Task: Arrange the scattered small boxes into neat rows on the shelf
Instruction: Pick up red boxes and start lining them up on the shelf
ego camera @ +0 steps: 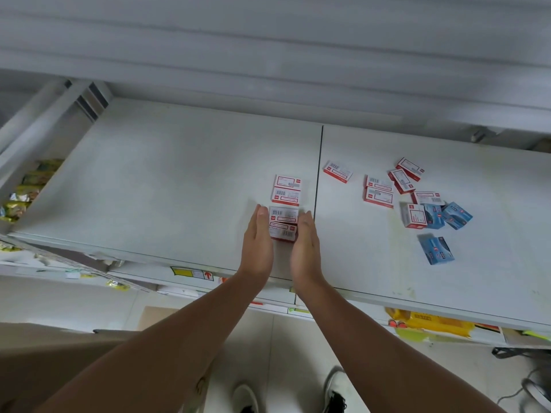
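— How was the light?

— Bright and even, soft, likely from overhead. The white shelf (179, 180) showed no hard glare, and only faint, short shadows lay under the small boxes (285, 192).

— Sharp?

— Fairly, in the middle. The blue boxes (436, 250) on the right looked smeared, and print on every label was too soft to read. The far shelving (268, 40) was a blurred grey band.

— Distortion?

— Strong. The shelf's near edge bowed, and both forearms (155, 350) stretched wide toward the near corners.
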Motion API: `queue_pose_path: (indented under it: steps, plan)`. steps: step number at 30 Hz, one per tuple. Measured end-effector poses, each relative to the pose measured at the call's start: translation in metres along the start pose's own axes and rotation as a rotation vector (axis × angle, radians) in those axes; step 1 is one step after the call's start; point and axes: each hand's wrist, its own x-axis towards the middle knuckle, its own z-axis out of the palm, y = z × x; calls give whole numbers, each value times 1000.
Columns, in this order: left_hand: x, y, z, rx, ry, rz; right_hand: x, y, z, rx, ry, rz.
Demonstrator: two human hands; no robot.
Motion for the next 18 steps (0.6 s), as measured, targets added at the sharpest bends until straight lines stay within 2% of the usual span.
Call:
queue_pose_path:
  steps: [8, 18]
  plan:
    - [24, -8, 1, 64, -4, 18, 14, -7, 5, -9, -16, -7]
    - [33, 2, 8, -13, -5, 1, 24, -16, 10, -11, -27, -21]
